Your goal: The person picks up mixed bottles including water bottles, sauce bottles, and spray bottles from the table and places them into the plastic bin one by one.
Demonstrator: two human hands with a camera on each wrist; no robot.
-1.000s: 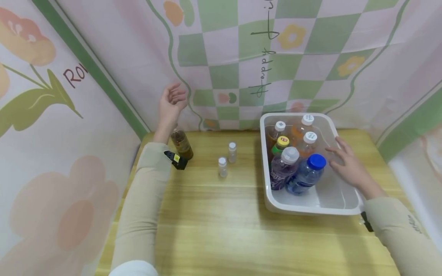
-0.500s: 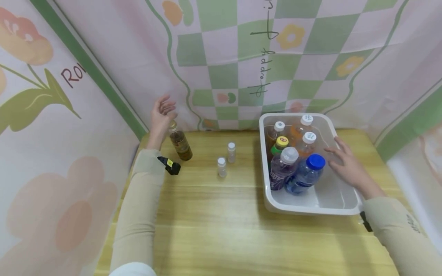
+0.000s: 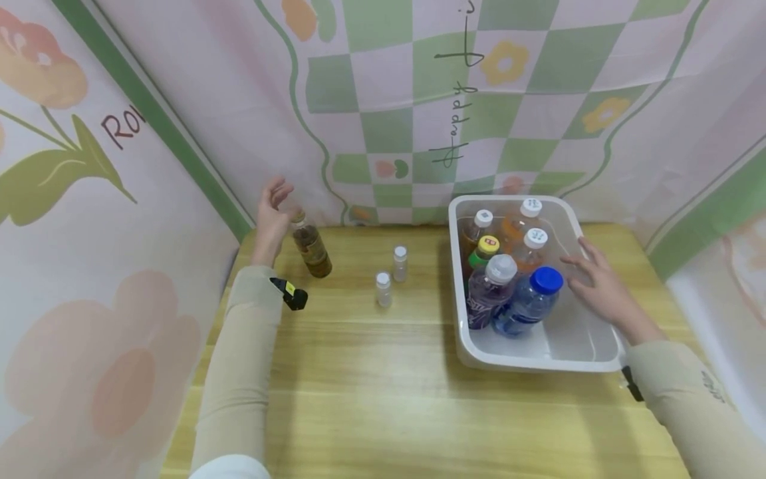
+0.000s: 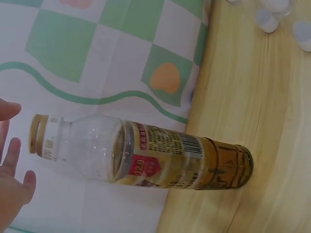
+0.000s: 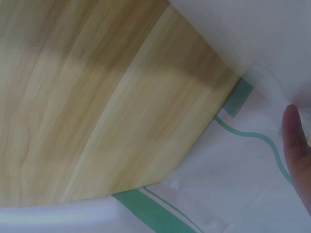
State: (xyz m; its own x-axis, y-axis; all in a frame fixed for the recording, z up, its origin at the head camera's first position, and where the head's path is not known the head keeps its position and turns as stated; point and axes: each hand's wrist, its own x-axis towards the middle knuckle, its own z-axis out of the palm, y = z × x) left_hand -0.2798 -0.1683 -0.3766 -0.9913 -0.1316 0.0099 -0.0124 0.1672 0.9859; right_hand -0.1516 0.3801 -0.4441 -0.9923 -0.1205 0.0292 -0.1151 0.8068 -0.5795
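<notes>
In the head view my left hand [image 3: 272,219] is beside the top of a drink bottle [image 3: 312,249] standing upright on the table. The left wrist view shows the bottle's gold cap [image 4: 38,134], white neck band and yellowish label, with brown liquid low inside. Loosely bent fingers [image 4: 12,160] lie around the cap with a visible gap, not touching it. My right hand [image 3: 604,293] is over the right rim of a white bin [image 3: 538,364], fingers loosely spread and holding nothing. Whether it touches the rim I cannot tell.
Several bottles stand in the bin, among them a blue-capped bottle [image 3: 529,303], a purple bottle [image 3: 491,293] and a yellow-capped one [image 3: 486,249]. Two small white-capped vials [image 3: 383,290] stand mid-table. A patterned curtain [image 3: 383,126] hangs along the table's back edge.
My left hand has come down and left from above the bottle to beside its cap, so more of the bottle shows. The right hand has stayed at the bin's rim.
</notes>
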